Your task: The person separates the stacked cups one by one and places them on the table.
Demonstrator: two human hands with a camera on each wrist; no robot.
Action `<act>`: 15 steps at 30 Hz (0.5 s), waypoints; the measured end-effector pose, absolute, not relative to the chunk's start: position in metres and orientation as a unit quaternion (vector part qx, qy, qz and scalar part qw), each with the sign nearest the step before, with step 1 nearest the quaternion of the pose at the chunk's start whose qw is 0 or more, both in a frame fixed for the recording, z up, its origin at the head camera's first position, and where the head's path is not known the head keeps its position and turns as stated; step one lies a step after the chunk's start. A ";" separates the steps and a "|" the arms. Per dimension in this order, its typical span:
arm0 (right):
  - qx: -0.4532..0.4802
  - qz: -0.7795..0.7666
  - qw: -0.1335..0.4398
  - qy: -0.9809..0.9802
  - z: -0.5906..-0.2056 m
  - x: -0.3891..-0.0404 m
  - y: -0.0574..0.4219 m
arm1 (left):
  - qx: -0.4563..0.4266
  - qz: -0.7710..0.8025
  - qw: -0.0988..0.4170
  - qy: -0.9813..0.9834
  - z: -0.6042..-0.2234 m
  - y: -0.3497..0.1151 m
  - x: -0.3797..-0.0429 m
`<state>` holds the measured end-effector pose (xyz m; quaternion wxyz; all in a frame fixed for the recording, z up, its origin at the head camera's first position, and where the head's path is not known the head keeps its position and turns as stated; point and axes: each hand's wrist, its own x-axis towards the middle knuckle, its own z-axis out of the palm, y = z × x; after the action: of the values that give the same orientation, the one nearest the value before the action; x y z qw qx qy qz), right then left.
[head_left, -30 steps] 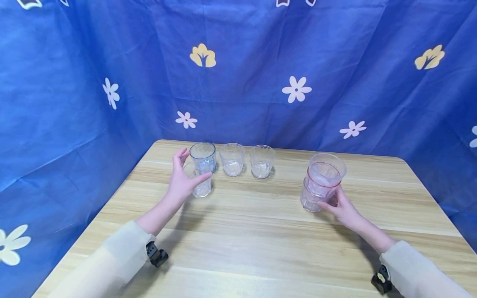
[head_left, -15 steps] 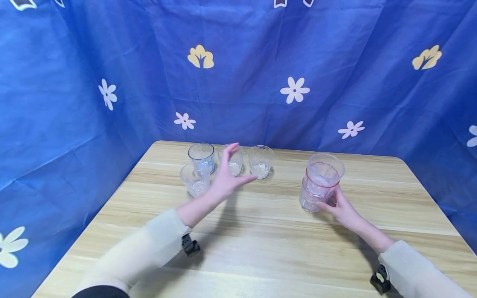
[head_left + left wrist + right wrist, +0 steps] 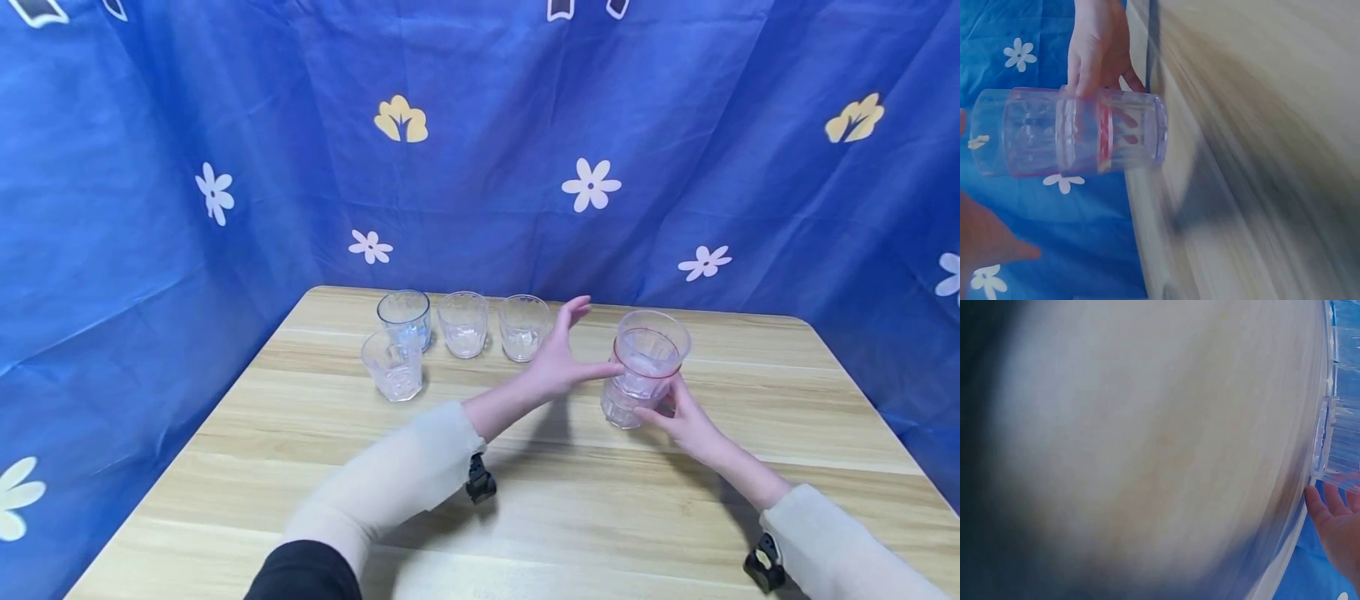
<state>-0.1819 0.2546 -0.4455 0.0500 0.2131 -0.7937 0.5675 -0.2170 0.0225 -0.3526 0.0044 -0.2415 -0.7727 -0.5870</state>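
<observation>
Right grip (image 3: 686,423) clasping stacked glasses (image 3: 648,357) low, left grip (image 3: 557,364) (spread wide) just beside them

Glass stack (image 3: 1342,434) cut off in right wrist view, right hand (image 3: 1340,540) cropped too, tabletop (image 3: 1160,450) blurred

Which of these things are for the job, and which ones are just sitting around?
Probably for the job:
stacked glasses
right hand, gripping them
left hand, open beside them
maybe the blue-rimmed glass and three clear glasses

Just around:
blue flowered cloth
wooden table
</observation>
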 end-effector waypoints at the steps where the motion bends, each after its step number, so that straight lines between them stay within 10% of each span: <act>1: 0.214 0.568 0.049 -0.793 -0.446 -0.182 0.255 | -0.243 -0.587 0.001 -0.772 -0.353 0.028 -0.219; 15: 0.220 0.581 0.048 -0.782 -0.448 -0.183 0.254 | -0.259 -0.613 -0.046 -0.745 -0.368 0.068 -0.226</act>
<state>-0.1830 0.2541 -0.4483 0.0477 0.2197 -0.7819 0.5815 -0.2265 0.0679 -0.3681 -0.0458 -0.2589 -0.7451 -0.6130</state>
